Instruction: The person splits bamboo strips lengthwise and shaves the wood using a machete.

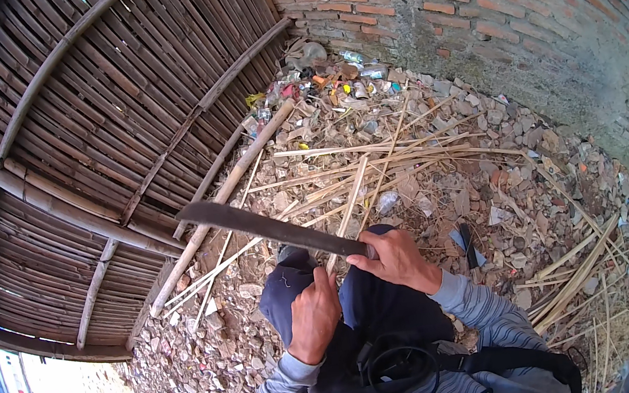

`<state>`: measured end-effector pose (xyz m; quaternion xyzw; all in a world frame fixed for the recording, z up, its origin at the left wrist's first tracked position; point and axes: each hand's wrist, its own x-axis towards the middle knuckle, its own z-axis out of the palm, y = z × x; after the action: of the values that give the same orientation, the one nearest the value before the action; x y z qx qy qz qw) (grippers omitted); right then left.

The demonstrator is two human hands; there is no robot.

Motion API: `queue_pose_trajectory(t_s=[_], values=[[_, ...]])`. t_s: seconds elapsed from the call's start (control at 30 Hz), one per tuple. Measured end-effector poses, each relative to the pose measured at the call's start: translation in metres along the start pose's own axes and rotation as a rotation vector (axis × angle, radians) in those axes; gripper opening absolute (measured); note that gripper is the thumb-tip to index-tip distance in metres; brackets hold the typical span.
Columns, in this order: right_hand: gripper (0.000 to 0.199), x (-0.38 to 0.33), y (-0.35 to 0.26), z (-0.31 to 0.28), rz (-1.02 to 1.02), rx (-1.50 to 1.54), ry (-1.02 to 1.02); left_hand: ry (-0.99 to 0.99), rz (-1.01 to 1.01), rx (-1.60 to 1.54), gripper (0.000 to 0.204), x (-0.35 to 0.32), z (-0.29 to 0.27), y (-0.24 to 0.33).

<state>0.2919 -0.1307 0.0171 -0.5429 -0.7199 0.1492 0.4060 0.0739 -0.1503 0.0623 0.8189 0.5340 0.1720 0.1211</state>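
My right hand (397,260) is closed around the handle end of a machete (275,228). Its long dark blade points to the left, across and above my knees. A pale split bamboo strip (351,209) stands tilted between my knees, its far end leaning away over other strips. My left hand (315,314) is closed around the near end of this strip, just below the blade. Where the blade crosses the strip, I cannot tell whether the two touch.
Long bamboo strips (386,164) lie across the rubble ahead, with another bundle (582,271) at the right. A slatted bamboo wall (114,88) rises on the left, a brick wall (480,4) at the back. Litter (351,83) fills the far corner. A dark rod-like object (468,246) lies right of my knee.
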Motion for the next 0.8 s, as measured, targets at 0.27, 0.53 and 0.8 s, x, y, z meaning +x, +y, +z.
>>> queue_pose_trajectory(t_s=[0.27,0.53,0.8], values=[[0.056,0.016,0.024,-0.01,0.105,-0.006,0.094,0.0,0.004,0.039,0.022,-0.005,0.006,-0.01],[0.058,0.01,0.033,-0.017,0.042,-0.046,0.059,0.003,0.044,-0.006,0.022,-0.01,-0.004,-0.004],[0.062,0.002,0.023,-0.007,-0.042,-0.056,0.07,-0.046,0.006,0.03,0.021,-0.018,-0.002,0.001]])
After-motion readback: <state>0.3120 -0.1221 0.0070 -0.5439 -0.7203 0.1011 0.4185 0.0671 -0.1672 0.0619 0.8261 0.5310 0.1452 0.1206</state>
